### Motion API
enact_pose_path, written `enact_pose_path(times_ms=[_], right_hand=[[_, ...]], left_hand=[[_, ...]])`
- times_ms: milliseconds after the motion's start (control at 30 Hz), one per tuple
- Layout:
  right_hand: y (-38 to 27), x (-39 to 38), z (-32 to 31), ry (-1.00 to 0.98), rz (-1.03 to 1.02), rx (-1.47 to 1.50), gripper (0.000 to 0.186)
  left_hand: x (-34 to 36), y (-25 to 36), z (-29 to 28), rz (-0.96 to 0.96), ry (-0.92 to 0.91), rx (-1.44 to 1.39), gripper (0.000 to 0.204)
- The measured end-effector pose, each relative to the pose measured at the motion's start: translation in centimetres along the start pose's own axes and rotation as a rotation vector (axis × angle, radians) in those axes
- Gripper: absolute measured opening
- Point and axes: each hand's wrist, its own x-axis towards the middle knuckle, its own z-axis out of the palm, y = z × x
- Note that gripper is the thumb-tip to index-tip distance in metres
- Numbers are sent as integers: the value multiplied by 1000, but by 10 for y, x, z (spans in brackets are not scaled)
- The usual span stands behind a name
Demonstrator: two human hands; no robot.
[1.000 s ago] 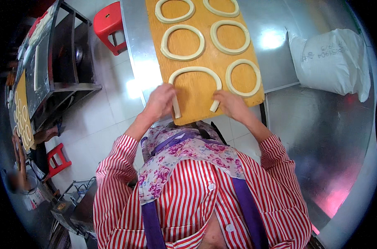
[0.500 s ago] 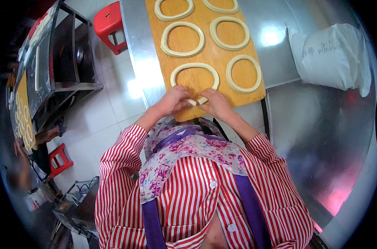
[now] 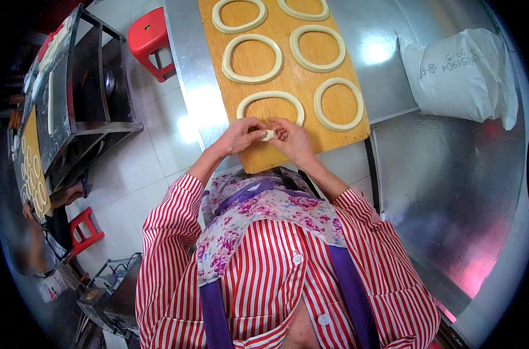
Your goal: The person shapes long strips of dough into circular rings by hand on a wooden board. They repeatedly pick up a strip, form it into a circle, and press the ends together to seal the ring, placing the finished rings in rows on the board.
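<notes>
Both my hands work at the near side of a pale dough ring [image 3: 270, 94] on a wooden board [image 3: 267, 158]. My left hand [image 3: 243, 135] is closed, its thumb and fingers pinching the ring's near part. From the other side my right hand [image 3: 292, 139] pinches the same dough, fingers curled. A short piece of dough shows between the two sets of fingertips, the two ends pressed together there; the exact seam is hidden. Right of my right hand lies another dough ring [image 3: 318, 104]. Beyond it, several more rings, such as one ring [image 3: 253, 37], lie flat in two columns.
The board rests on a metal table [image 3: 372, 75]. A white sack [image 3: 459, 78] stands on the right. A red stool [image 3: 147, 38] is at the far left. Further left, a person's arm [image 3: 66, 195] is beside another board [image 3: 30, 125] holding several rings.
The two dough ends, apart with a small gap before, now meet between my fingertips. My hands have drawn closer together and slightly up. The view has shifted a little.
</notes>
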Motion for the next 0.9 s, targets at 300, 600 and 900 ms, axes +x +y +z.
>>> enact_pose_path(times_ms=[300,600,900], right_hand=[[-4,-10,-6,-117,-57,-190,52],[19,22,-29,-271,-459,-617,37],[4,38,-29,-298,-104,-346,26]], left_hand=[[-7,4,18,168,21,362,25],[-18,-3,41,387,288,773,26],[2,-28,48,289,546,601,28]])
